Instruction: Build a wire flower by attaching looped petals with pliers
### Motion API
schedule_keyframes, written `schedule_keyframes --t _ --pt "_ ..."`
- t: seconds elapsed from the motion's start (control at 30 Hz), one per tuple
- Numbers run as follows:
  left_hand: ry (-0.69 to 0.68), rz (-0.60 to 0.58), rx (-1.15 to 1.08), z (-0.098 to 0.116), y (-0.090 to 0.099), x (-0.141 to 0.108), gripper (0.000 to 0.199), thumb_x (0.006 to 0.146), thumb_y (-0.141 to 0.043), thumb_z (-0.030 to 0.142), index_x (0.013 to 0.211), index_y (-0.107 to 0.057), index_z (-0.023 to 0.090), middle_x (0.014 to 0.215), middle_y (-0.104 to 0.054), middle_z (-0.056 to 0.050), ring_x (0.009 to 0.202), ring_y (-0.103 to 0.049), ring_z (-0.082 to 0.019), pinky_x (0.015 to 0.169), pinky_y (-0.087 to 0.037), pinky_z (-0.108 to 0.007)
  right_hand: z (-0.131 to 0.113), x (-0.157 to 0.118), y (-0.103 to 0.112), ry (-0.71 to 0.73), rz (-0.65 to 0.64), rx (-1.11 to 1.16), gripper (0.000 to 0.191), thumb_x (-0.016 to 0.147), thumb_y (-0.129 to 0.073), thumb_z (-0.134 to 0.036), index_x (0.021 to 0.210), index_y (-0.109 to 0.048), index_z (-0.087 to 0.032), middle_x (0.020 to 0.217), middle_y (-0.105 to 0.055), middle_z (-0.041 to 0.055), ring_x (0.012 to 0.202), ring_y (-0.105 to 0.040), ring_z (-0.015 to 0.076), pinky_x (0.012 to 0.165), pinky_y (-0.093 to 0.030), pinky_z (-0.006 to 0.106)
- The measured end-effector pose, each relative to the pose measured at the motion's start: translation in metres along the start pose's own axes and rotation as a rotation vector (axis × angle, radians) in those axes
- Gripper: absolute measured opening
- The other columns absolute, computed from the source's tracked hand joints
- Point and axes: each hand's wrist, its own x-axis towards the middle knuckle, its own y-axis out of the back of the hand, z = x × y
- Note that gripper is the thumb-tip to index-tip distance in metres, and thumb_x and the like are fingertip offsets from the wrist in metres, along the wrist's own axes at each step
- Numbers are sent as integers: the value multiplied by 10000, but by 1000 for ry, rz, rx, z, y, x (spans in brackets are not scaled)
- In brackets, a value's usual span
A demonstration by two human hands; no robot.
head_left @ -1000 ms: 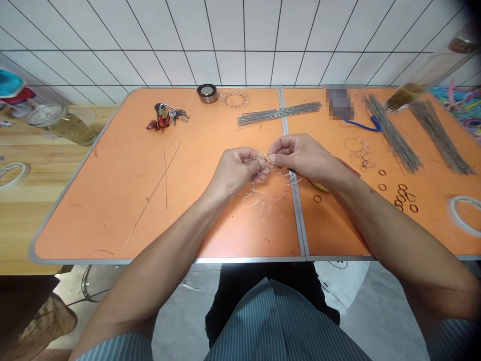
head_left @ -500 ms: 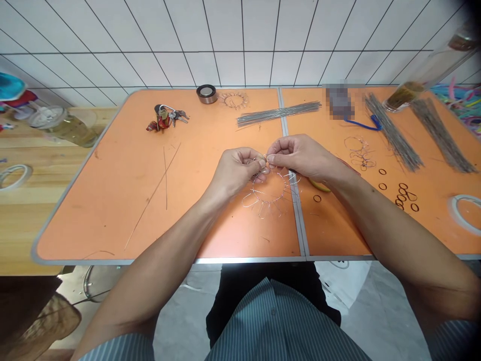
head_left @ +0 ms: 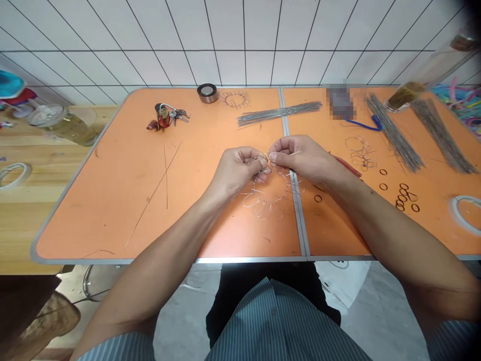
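Observation:
A thin wire ring with looped petals (head_left: pixel 269 201) hangs just above the orange table, below my fingertips. My left hand (head_left: pixel 244 168) pinches the upper left part of this wire ring, its fingers curled. Close beside it on the right, my right hand (head_left: pixel 291 153) has thumb and forefinger pressed together at the ring's top; the bit of wire between them is too fine to make out fully. The fingertips of both hands nearly touch. Red-handled pliers (head_left: pixel 348 166) lie partly hidden under my right forearm.
On the orange table (head_left: pixel 93 200) are keys (head_left: pixel 169 116), black tape (head_left: pixel 207 93), a wire bundle (head_left: pixel 280 113), another wire ring (head_left: pixel 235 100) and tangled wire (head_left: pixel 363 153). Rightward lie small dark rings (head_left: pixel 401 198), more wire bundles (head_left: pixel 396 133), a jar (head_left: pixel 406 95) and white tape (head_left: pixel 466 213).
My right hand has shifted very slightly right, and its fingertips are a little farther from my left ones. More of the red pliers handle shows beside my right forearm.

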Motion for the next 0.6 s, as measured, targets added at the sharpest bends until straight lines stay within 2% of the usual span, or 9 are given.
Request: schedule_keyframes --t 0.17,0.33,0.5,0.6 --pt "-24 1 -26 -3 0 1 107 857 -815 138 772 -749 137 704 -783 -50 562 -692 -119 589 -564 -247 1 1 -4 7 59 12 173 929 -765 -91 802 -720 -200 691 -660 -22 637 -545 123 622 -386 289" --pt "-41 7 -6 -4 1 1 127 845 -837 181 763 -747 148 721 -792 -54 578 -689 -120 601 -563 -250 1 2 -7 23 66 48 187 921 -757 -75 786 -711 -195 664 -654 -26 626 -552 117 628 -412 279" --pt "-42 23 -18 0 1 -1 120 848 -846 170 775 -753 149 736 -794 -56 592 -700 -125 604 -567 -254 6 5 1 14 13 142 138 877 -880 -175 821 -757 -203 700 -709 -7 626 -574 123 609 -442 278" --pt "-53 43 -12 0 1 -1 123 852 -854 184 789 -752 154 738 -795 -51 590 -691 -116 611 -566 -249 11 8 9 13 -52 195 187 812 -972 -258 845 -793 -217 740 -749 10 659 -614 140 631 -477 291"
